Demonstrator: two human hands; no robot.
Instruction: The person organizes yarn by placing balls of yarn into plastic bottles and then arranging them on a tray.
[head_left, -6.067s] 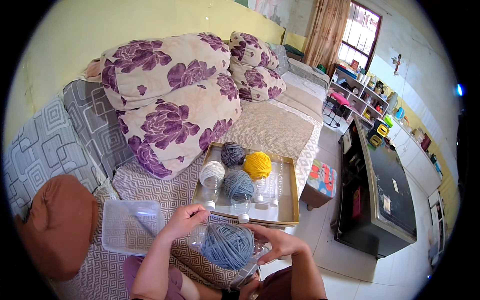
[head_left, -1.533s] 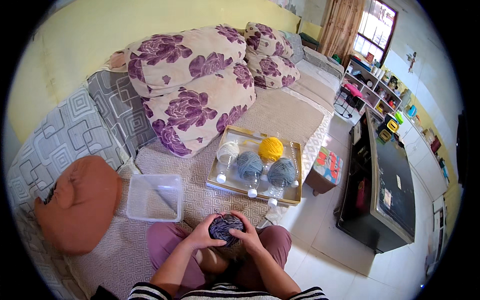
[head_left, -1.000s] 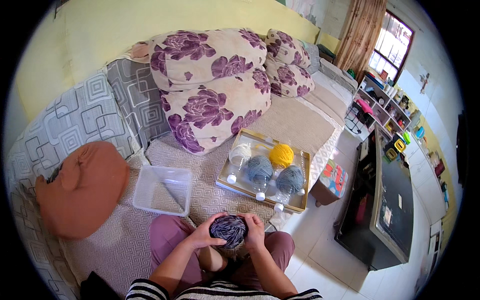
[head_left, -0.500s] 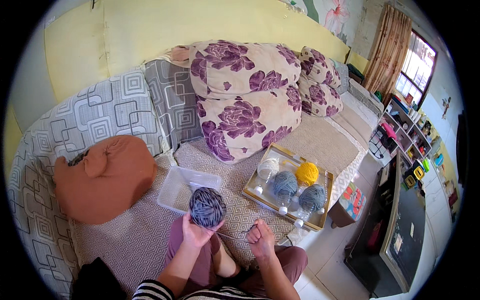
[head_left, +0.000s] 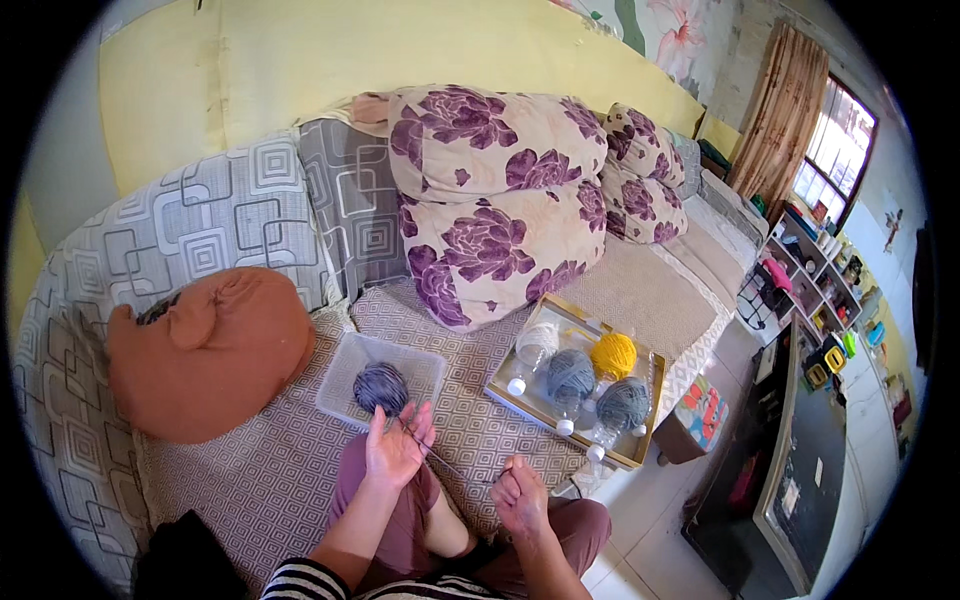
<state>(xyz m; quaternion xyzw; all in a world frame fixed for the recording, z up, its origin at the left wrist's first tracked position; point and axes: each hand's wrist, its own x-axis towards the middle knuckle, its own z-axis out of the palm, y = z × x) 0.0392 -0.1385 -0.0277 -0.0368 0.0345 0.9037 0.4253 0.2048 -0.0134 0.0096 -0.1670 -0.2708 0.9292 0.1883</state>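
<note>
A grey-and-dark variegated ball of yarn [head_left: 381, 388] sits in a translucent plastic basket [head_left: 338, 405] in front of me. Just this side of it, my left hand [head_left: 397, 447] is palm up with its fingers spread. A dark yarn strand [head_left: 440, 459] passes by the left fingers and runs across toward my right hand [head_left: 521, 494]. The right hand is closed, its fingers curled in on the strand's end above my right knee.
To the right, a gold-edged tray [head_left: 520, 408] holds a yellow yarn ball [head_left: 613, 356], a white one, grey ones and clear bottles with white caps. A brown bundle [head_left: 215, 350] lies at left; flowered cushions [head_left: 490, 240] stand behind. A stool [head_left: 697, 420] is beyond the sofa edge.
The variegated ball has left my left hand and now lies in the plastic basket. My left hand has opened, and a strand shows between the hands. The right hand stays closed.
</note>
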